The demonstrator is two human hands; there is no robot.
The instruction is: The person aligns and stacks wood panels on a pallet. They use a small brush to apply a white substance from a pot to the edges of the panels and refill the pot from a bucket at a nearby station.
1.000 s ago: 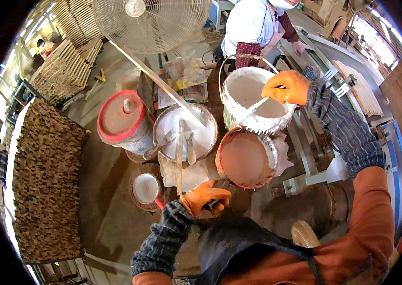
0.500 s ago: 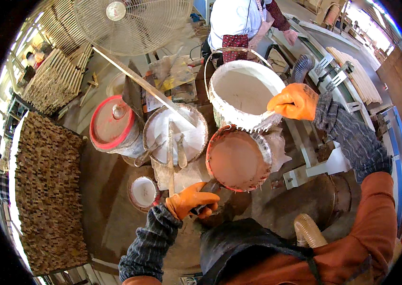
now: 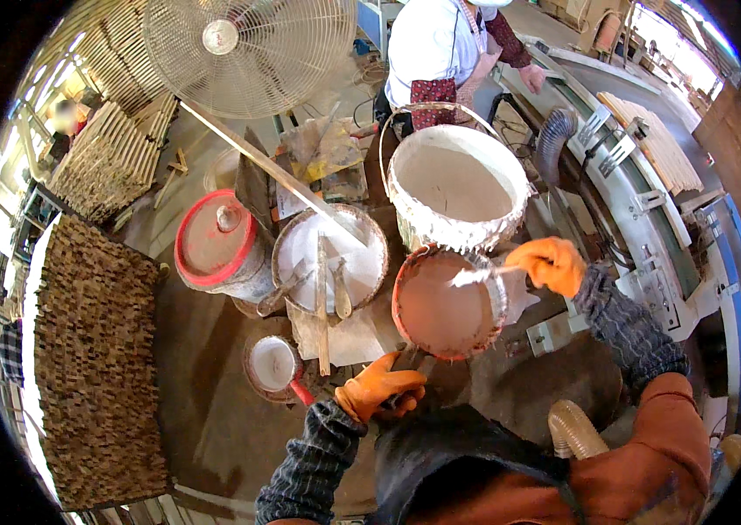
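My left hand [image 3: 384, 388], in an orange glove, is closed round the dark handle of a round red pan [image 3: 440, 306]. The pan holds a pale, pinkish-white liquid and its rim is smeared with white. My right hand [image 3: 550, 266], also gloved in orange, grips a small tool with a white-coated end [image 3: 473, 276]; it looks like a spatula, though blur hides its exact kind. That end hangs over the right part of the pan. Just behind the pan stands a white bucket [image 3: 462, 229] with drips down its side, a raised wire handle and some whitish paste inside.
Left of the pan, a round basin [image 3: 373, 293] holds white powder, scoops and a wooden stick [image 3: 323, 332]. Beside it are a red-lidded bucket [image 3: 216, 234] and a small red-handled pot [image 3: 272, 363]. A large fan [image 3: 248, 52] and a co-worker [image 3: 432, 48] are at the back.
My right hand has moved down from the white bucket's rim, bringing the tool over the pan. My left hand, still on the pan's handle, has shifted slightly right in the picture.
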